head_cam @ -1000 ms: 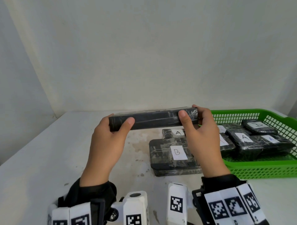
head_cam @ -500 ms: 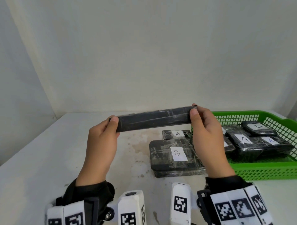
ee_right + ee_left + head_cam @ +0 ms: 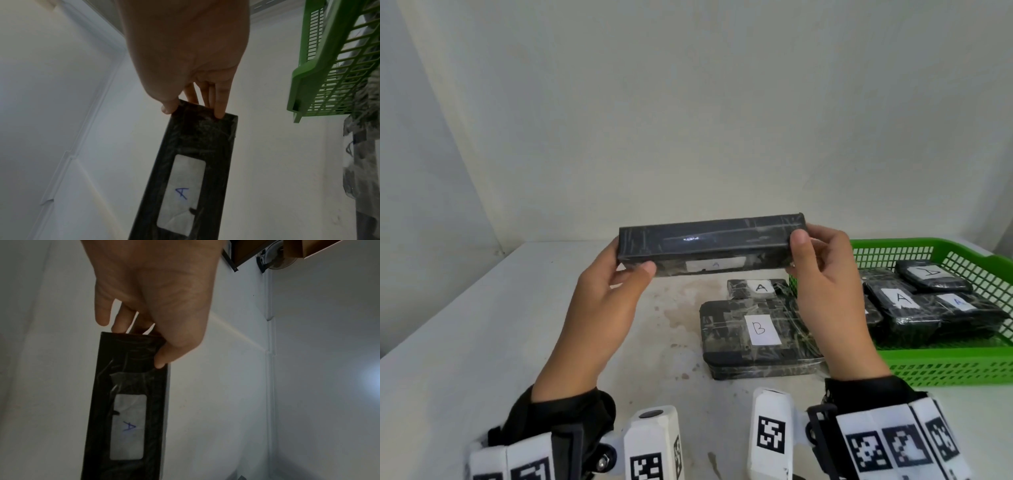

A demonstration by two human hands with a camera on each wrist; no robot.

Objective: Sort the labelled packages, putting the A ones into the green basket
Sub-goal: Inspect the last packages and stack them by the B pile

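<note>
I hold a long black wrapped package (image 3: 709, 243) level above the table, one end in each hand. My left hand (image 3: 619, 270) pinches its left end, my right hand (image 3: 808, 253) pinches its right end. A white label with a blue A (image 3: 129, 426) shows on its underside, also clear in the right wrist view as the label (image 3: 182, 193). The green basket (image 3: 945, 363) stands on the right of the table with several black A-labelled packages (image 3: 900, 301) inside.
On the white table (image 3: 482, 342) under my hands lies a large black package marked B (image 3: 756, 335), with a small A package (image 3: 760, 287) just behind it. White walls close the back and left. The basket corner (image 3: 304, 84) hangs near my right hand.
Both hands have rolled the long package, tipping its underside toward me so the A label now shows. It also sits slightly higher.
</note>
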